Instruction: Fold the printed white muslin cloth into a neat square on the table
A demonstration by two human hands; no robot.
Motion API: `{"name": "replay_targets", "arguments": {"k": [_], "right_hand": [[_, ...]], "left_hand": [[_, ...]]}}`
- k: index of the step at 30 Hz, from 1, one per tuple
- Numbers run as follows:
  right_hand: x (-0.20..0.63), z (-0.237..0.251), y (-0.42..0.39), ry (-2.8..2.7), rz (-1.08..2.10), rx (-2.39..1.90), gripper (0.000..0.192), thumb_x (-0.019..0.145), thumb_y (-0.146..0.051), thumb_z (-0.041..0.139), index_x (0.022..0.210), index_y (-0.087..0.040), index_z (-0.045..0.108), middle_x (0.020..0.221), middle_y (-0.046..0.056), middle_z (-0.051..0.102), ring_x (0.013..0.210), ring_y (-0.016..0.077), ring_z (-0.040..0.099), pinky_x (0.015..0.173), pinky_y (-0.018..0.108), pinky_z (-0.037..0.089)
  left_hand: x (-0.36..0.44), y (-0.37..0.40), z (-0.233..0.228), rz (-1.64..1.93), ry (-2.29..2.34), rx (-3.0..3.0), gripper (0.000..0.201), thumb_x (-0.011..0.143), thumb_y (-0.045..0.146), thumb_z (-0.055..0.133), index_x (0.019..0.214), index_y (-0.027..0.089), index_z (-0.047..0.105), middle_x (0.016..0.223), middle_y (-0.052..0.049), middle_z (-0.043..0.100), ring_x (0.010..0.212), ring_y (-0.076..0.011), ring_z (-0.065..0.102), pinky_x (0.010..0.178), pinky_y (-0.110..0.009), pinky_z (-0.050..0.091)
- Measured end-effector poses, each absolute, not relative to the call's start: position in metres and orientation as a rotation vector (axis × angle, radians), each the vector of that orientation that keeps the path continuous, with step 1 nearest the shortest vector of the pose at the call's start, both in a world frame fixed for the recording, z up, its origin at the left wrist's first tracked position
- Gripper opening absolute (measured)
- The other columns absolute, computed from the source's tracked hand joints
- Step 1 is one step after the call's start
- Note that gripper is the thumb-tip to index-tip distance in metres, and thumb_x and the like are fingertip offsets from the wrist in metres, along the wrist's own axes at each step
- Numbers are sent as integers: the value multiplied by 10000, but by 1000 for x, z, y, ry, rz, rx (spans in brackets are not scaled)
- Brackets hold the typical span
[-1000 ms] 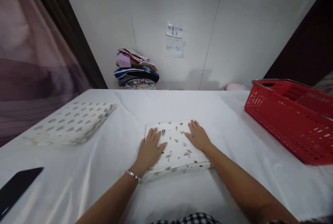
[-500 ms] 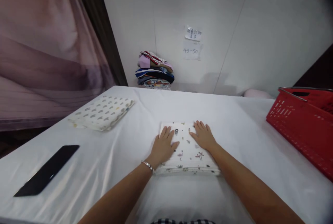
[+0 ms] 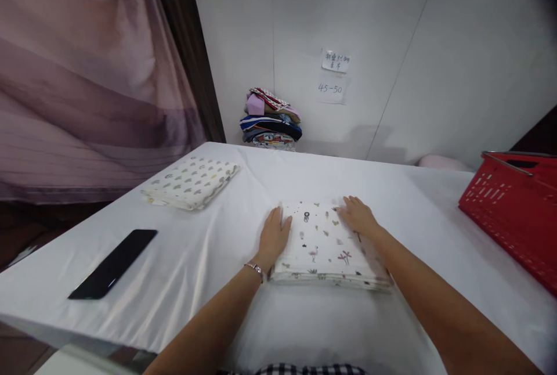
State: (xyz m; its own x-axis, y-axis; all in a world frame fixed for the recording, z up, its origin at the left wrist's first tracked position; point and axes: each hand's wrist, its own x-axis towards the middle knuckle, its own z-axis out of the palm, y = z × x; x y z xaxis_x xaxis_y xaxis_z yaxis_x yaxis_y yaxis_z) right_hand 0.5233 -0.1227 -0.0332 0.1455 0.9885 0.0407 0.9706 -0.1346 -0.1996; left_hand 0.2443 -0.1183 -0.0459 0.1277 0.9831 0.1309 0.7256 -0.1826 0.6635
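A folded white cloth with small printed figures (image 3: 324,244) lies flat on the white table (image 3: 209,259) in front of me. My left hand (image 3: 274,237) rests palm down on the cloth's left edge, fingers together. My right hand (image 3: 359,216) lies palm down on its far right corner, fingers spread. Neither hand grips anything. A thin bracelet circles my left wrist.
A second folded cloth with a cloud print (image 3: 191,181) lies at the table's far left. A black phone (image 3: 114,262) lies near the left edge. A red basket (image 3: 513,212) stands at the right. Folded clothes (image 3: 270,119) are stacked against the wall.
My hands have slid apart toward the cloth's left and right sides. My view has turned left, so the basket sits further right and the phone shows more fully.
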Motion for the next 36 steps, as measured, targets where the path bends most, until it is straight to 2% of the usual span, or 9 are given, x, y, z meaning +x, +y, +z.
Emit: {"name": "replay_targets", "arguments": {"k": [2,4,10,14,20,23,27,31,36], "right_hand": [[542,-43,-130,-1813,231,-2241,601,882,-464,372,1373,-118,359,1436,147,337,1325,285,289,1048,428,282],[555,-51,-142,-1666,302,-2212,630,869,-468,387,1396,-129,320,1420,130,369,1293,263,352,1036,386,315],[559,-56,-180,-1301,537,-2245,815,779,-522,520,1437,-137,234,1204,152,572,1060,285,566,909,394,422],[553,-49,-196,-1151,693,-2118,849,716,-521,606,1415,-147,301,1206,153,564,1052,277,568,896,376,439],[550,-29,-173,-950,720,-1849,833,705,-472,645,1412,-187,310,1226,143,554,975,239,612,811,307,490],[553,-27,-149,-945,691,-1919,869,715,-477,634,1429,-147,264,1267,165,522,1040,253,581,870,325,464],[558,-31,-146,-1028,729,-2097,861,750,-543,569,1434,-127,252,1317,180,473,1151,275,504,977,372,379],[560,-35,-178,-1037,844,-2088,888,713,-613,579,1433,-199,266,1244,162,534,1071,265,557,926,378,415],[557,-42,-205,-1104,853,-2015,843,708,-552,613,1413,-205,307,1031,104,624,871,222,620,797,336,469]], "left_hand": [[241,-114,-44,703,1667,1809,610,857,508,386,1344,142,353,1283,-155,520,1159,-269,504,959,-386,388],[240,-108,-41,652,1666,1726,637,824,521,441,1330,143,365,1197,-155,582,1074,-282,560,900,-384,414],[246,-92,-32,598,1643,1535,711,724,531,575,1268,103,416,1323,-207,474,1200,-314,468,923,-358,384],[247,-93,-32,580,1585,1446,647,714,544,581,1211,146,466,1230,-170,562,1083,-285,556,852,-336,418],[256,-66,-22,891,1542,1522,767,693,581,605,1318,210,359,1205,-142,576,1009,-236,588,837,-309,415],[259,-43,-14,805,1569,1445,838,677,603,608,1333,154,344,1265,-183,526,1086,-262,549,834,-308,418],[251,-41,-10,634,1533,1355,861,649,655,592,1283,99,418,1265,-217,519,1011,-288,588,756,-313,455],[236,-64,-11,511,1481,1395,902,614,625,641,1341,162,372,1297,-177,507,1033,-281,574,784,-301,457],[229,-82,-18,465,1501,1615,901,598,521,703,1367,210,351,1302,-161,504,1092,-300,534,880,-345,422]]}}
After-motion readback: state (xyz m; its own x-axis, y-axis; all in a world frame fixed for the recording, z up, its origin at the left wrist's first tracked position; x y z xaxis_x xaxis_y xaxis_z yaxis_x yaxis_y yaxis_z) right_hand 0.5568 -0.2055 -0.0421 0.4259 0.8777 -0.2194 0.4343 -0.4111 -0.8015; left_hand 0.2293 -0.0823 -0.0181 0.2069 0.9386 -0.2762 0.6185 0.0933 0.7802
